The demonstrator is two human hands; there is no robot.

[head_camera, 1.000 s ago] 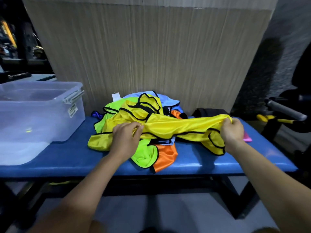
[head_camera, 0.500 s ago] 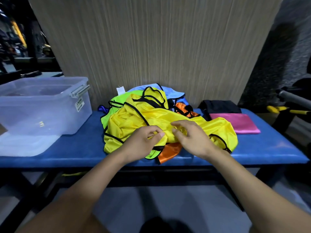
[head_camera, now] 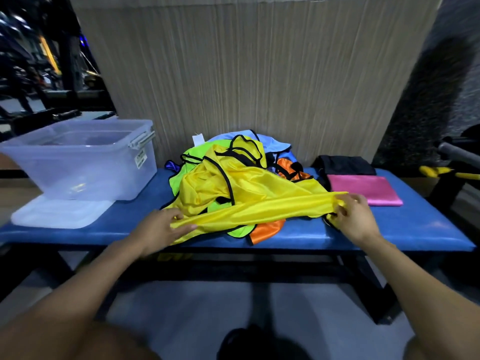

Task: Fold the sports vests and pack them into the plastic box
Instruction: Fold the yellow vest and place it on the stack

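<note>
Yellow vest (head_camera: 249, 193) stretched between left hand (head_camera: 158, 227) and right hand (head_camera: 353, 216), both pinching its edge, unfolded atop the pile beyond the fingers; plastic box (head_camera: 85, 165) looks unpacked.

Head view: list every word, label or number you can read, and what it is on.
None can be read.
Sticker on the plastic box: print too small and blurred.
White tag on the vest pile: no print legible.

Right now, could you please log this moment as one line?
left hand: grips yellow vest | right hand: pinches vest | vest: stretched over pile | box: open
</note>
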